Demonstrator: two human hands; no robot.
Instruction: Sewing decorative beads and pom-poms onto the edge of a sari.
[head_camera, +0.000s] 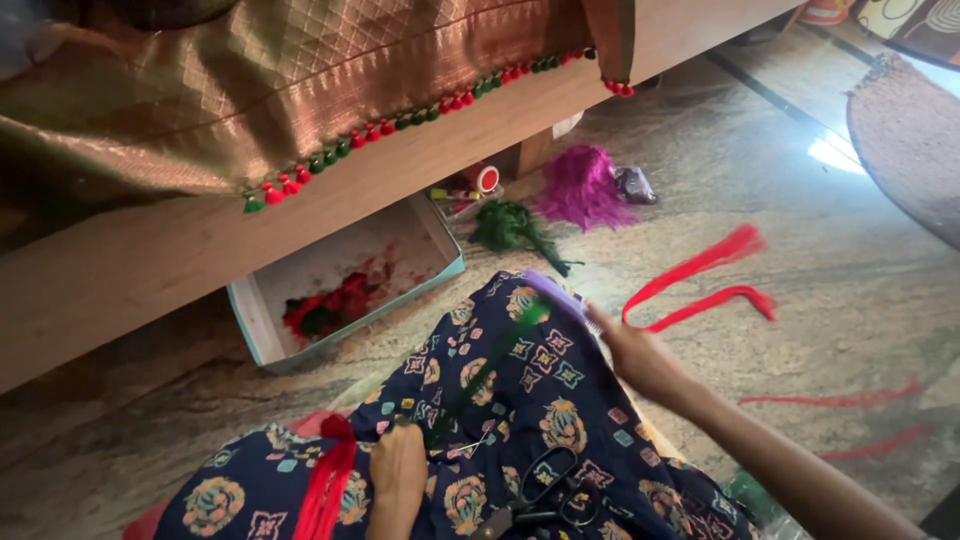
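Head view: I'm sitting on the floor w/ a dark blue printed cloth over my lap. My left hand is pinching one end of a green thread bundle, fingers closed on it near my knee. My right hand is reaching out to the bundle's far end, by a purple comb; can't tell if those fingers are gripping, too blurred. Black scissors are lying on my lap btwn both arms. Red threads are lying on the floor just beyond my right hand. An open box is sitting under the wooden bed edge.
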